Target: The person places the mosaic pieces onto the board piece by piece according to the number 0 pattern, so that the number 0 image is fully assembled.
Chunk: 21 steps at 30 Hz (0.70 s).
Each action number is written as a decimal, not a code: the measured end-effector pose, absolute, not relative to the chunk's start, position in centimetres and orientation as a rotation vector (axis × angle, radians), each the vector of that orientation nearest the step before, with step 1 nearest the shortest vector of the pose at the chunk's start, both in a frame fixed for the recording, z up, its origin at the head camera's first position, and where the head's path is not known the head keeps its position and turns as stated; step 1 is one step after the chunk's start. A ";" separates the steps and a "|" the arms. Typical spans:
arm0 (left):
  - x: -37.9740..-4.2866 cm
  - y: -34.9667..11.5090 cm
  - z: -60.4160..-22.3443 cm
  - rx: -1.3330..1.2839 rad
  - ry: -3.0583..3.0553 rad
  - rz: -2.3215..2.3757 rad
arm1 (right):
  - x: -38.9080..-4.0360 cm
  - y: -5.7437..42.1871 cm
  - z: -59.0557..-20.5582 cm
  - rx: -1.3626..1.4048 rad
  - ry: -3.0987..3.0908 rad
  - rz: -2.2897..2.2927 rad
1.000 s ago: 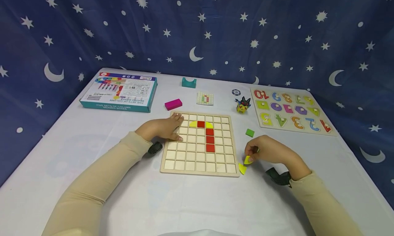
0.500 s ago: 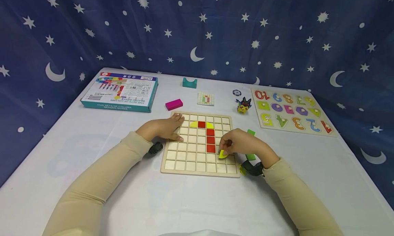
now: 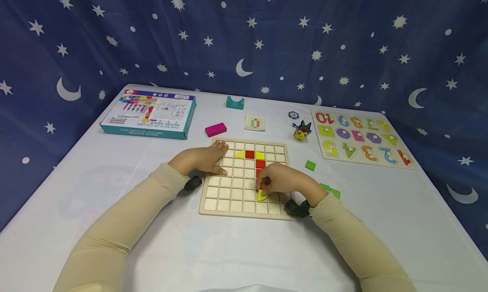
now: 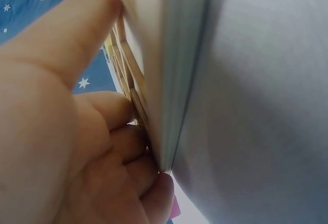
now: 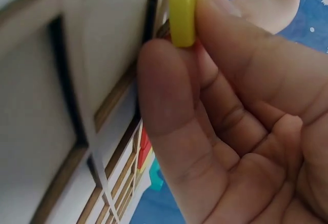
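A wooden grid board (image 3: 225, 205) lies flat on the table. My left hand (image 3: 203, 160) rests on its left edge with fingers spread; in the left wrist view the thumb (image 4: 77, 24) reaches over the frame. My right hand (image 3: 284, 180) pinches a yellow quarter-round tile (image 3: 261, 195) between thumb and finger, right at a cell below the red column. In the right wrist view that yellow tile (image 5: 182, 14) stands on edge close to the grid. Yellow tiles (image 3: 240, 154) flank a red tile (image 3: 249, 154) near the top; the red column (image 3: 260, 163) below is partly hidden by my hand.
Green tiles (image 3: 310, 165) lie right of the board. Behind it are a magenta block (image 3: 215, 129), a pattern card (image 3: 254, 122), a teal block (image 3: 234, 103) and a small figurine (image 3: 301, 131). A box (image 3: 148, 113) sits back left, a number puzzle (image 3: 358, 135) back right.
My right hand has carried the yellow tile leftward from beside the board to a cell under the red column. The left hand stays on the board's edge.
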State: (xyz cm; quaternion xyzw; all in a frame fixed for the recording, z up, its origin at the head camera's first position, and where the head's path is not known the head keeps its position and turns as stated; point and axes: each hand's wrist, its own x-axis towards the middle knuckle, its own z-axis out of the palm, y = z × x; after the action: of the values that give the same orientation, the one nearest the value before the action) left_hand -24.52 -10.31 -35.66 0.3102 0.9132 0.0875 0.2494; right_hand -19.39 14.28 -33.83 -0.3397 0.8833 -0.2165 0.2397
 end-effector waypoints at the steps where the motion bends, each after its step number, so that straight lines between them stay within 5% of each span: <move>1: -24.5 -10.3 -35.7 0.845 2.488 0.239 | -19.3 14.2 -33.8 -0.930 2.419 -0.594; 21: -24.1 -10.3 -35.0 0.825 2.484 0.246 | -18.9 13.4 -34.1 -0.858 2.474 -0.546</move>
State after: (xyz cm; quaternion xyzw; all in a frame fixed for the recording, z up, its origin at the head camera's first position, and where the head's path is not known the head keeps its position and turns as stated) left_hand -24.11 -10.29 -35.01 0.3036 0.9140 0.0907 0.2536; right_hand -18.89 13.39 -34.12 -0.3121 0.8998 -0.1986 0.2314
